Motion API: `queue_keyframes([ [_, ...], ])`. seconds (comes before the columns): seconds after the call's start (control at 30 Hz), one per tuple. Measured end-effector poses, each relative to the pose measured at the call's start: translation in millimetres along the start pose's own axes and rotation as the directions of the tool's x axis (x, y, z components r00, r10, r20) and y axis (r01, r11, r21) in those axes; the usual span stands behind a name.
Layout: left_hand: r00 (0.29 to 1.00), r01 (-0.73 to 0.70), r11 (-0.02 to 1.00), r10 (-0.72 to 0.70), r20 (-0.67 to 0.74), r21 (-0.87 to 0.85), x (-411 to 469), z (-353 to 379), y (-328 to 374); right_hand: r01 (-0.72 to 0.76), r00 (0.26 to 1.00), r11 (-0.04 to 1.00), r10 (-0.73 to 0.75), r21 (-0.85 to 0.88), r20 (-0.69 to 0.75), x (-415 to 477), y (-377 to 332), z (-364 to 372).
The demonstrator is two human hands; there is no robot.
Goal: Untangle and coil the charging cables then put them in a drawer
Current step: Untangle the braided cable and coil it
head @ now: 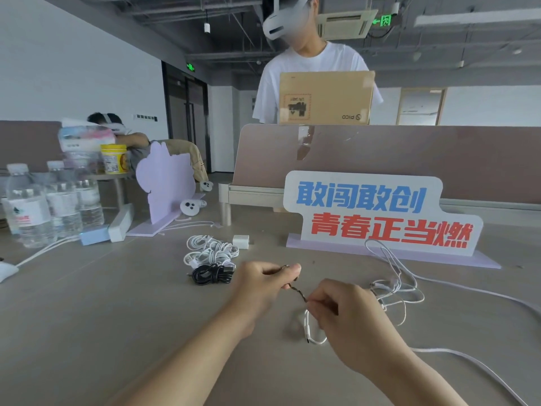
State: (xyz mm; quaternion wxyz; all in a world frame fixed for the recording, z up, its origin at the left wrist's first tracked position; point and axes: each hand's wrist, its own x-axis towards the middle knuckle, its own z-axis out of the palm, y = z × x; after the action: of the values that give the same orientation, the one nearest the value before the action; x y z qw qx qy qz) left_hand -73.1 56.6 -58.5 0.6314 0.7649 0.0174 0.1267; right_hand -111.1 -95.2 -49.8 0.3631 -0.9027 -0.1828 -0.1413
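My left hand [262, 284] and my right hand [341, 310] pinch the two ends of a short dark twist tie [298, 292] above the table. My right hand also grips a loop of white cable [312, 332] that hangs below it. From there a loose white cable [392, 276] trails over the table to the right. A coiled black cable [211, 273] lies just left of my left hand. Behind it sits a bundle of white cables [209, 250], with a small white charger [241, 241] beside it.
A white slogan sign [380, 212] stands at the back right. Water bottles [44, 206], a white power strip [121, 222] and a lilac cut-out board [167, 183] stand at the left. A person in a white shirt holds a cardboard box [325, 98] behind the partition.
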Motion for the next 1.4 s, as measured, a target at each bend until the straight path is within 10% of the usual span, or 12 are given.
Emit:
queue_keyframes([
  [0.27, 0.978, 0.210, 0.900, -0.187, 0.098, -0.381, -2, 9, 4, 0.079, 0.990, 0.950, -0.039, 0.303, -0.139, -4, -9, -3],
  [0.47, 0.892, 0.449, 0.623, -0.277, 0.356, -0.640, -4, 12, 10, 0.043, 0.981, 0.617, 0.125, 0.786, -0.152, -4, -13, -11],
  [0.57, 0.919, 0.385, 0.652, -0.204, 0.338, -0.653, -7, 15, 13, 0.012, 0.978, 0.482, 0.176, 0.876, -0.109, -2, -9, -12],
  [0.9, 0.961, -0.247, 0.943, 0.268, 0.072, -0.224, -25, 30, 8, -0.062, 0.927, 0.821, 0.257, 0.568, -0.271, 0, -6, -10],
  [1.4, 0.924, -0.318, 0.948, 0.314, 0.217, -0.014, -29, 25, 13, -0.011, 0.923, 0.965, 0.111, 0.263, -0.370, -1, 4, -3],
])
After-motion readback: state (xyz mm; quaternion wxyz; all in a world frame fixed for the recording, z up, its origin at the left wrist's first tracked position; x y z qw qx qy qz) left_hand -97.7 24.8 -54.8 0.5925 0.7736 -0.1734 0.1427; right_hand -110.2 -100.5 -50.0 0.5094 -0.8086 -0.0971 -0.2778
